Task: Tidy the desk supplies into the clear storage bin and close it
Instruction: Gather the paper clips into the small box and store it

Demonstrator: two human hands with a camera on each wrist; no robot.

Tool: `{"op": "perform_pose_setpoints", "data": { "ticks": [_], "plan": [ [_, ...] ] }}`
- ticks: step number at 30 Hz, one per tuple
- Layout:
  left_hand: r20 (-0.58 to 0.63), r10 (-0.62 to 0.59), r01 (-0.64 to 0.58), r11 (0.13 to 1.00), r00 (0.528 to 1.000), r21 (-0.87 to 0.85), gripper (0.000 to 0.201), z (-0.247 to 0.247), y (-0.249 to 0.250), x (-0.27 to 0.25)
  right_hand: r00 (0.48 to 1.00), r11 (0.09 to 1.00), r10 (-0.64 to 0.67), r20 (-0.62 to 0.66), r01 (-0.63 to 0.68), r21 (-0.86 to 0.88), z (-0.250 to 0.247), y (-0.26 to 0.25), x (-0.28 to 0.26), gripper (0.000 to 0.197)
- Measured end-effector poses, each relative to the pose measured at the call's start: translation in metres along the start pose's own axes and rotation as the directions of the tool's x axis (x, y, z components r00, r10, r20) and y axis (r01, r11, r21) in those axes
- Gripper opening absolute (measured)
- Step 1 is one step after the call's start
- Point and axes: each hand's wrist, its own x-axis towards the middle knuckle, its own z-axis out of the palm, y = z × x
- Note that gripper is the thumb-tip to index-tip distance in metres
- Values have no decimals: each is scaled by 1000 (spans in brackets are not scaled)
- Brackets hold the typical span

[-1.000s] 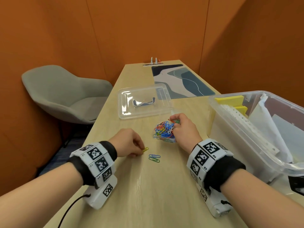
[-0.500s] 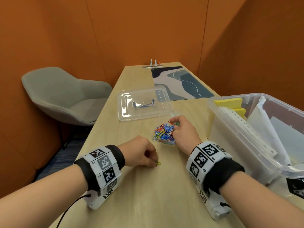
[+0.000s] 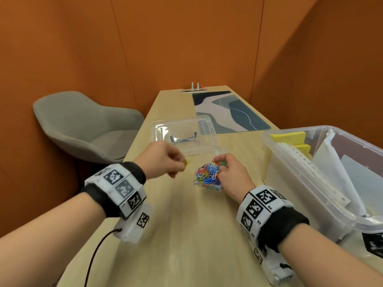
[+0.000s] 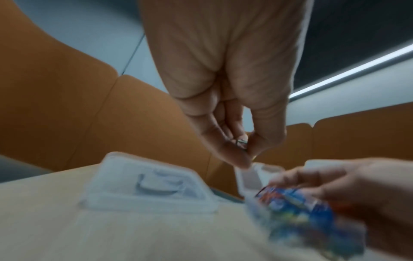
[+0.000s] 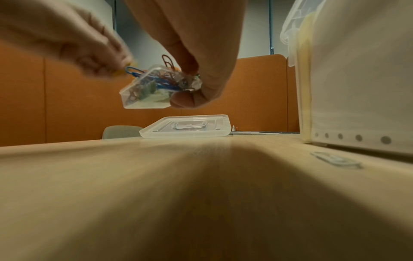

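At frame centre, a small clear box (image 3: 209,184) heaped with coloured paper clips (image 3: 207,172) is pinched by the right hand (image 3: 232,175) and tilted off the tabletop (image 3: 186,235) — presumably to receive loose clips (image 3: 186,163) clamped in the left hand's (image 3: 161,158) grip. The clear storage bin (image 3: 290,172) stands open at right — its lid (image 3: 184,135) lies beyond.
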Motion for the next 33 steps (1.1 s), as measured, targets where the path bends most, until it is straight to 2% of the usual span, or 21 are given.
{"op": "perform_pose_setpoints", "data": {
  "ticks": [3, 6, 8, 10, 11, 13, 14, 16, 18, 19, 21, 27, 30, 33],
  "plan": [
    [2, 112, -112, 993, 994, 36, 5, 6, 22, 9, 1000, 999, -19, 16, 18, 28, 1, -1, -1, 30],
    [29, 160, -163, 971, 987, 177, 23, 22, 24, 9, 1000, 999, -25, 14, 24, 36, 0, -1, -1, 30],
    [-8, 182, -179, 971, 983, 157, 28, 25, 19, 2, 1000, 999, -25, 6, 24, 42, -1, -1, -2, 30],
    [-94, 187, -177, 979, 978, 105, 25, 23, 10, -4, 999, 999, -33, 7, 33, 41, -1, 0, -2, 30],
    [-142, 157, -147, 986, 977, 80, 23, 21, 5, -7, 999, 998, -41, 17, 40, 44, 0, -1, -1, 31],
    [-177, 8, -16, 999, 984, -43, 23, 19, -3, -9, 996, 996, -66, 63, 62, 70, 1, -2, -1, 31],
    [-118, -102, 83, 985, 988, -153, 26, 19, -5, -10, 992, 993, -81, 94, 72, 98, 2, -2, -2, 30],
    [139, -270, 303, 867, 953, -395, 30, 23, -2, -16, 983, 984, -110, 145, 87, 158, 3, -4, -5, 26],
    [345, -288, 443, 693, 893, -569, 37, 27, 2, -21, 974, 973, -144, 174, 107, 204, 4, -6, -7, 24],
    [387, -279, 473, 622, 879, -624, 41, 28, 2, -21, 970, 968, -162, 181, 121, 220, 4, -6, -8, 27],
    [392, -272, 476, 557, 879, -680, 42, 30, 3, -21, 965, 959, -183, 186, 134, 249, 2, -6, -9, 33],
    [306, -351, 458, 539, 885, -707, 41, 41, 6, -22, 963, 945, -193, 188, 130, 301, 2, -8, -12, 23],
    [279, -369, 447, 530, 887, -720, 39, 44, 6, -24, 968, 963, -196, 156, 159, 219, 3, -8, -12, 10],
    [262, -388, 446, 525, 884, -725, 38, 47, 7, -27, 967, 969, -239, 89, 232, 87, 1, -6, -14, 21]
  ]
}}
